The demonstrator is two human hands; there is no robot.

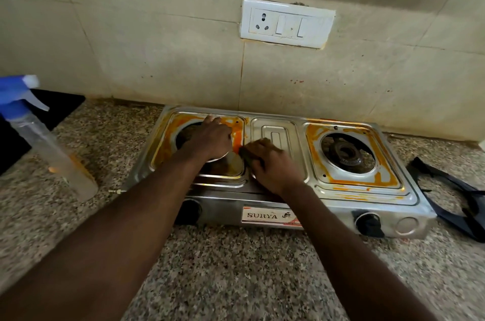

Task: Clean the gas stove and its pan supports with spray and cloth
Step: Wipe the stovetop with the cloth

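I see the gas stove (328,211) sitting on the speckled worktop (236,268) against the tiled wall, its top smeared with orange stains (312,136). My left hand (210,138) lies spread over the left burner and hides most of it. My right hand (270,160) is curled round a dark cloth (248,156), pressing it on the ridge between the left well and the centre panel. My left forearm covers part of the left knob (191,211). The right burner (346,152) is bare. The black pan supports (456,197) lie on the worktop just right of the stove. The spray bottle (49,147) stands well to the left, beside a black slab (60,108). A socket plate (287,22) is on the wall above.
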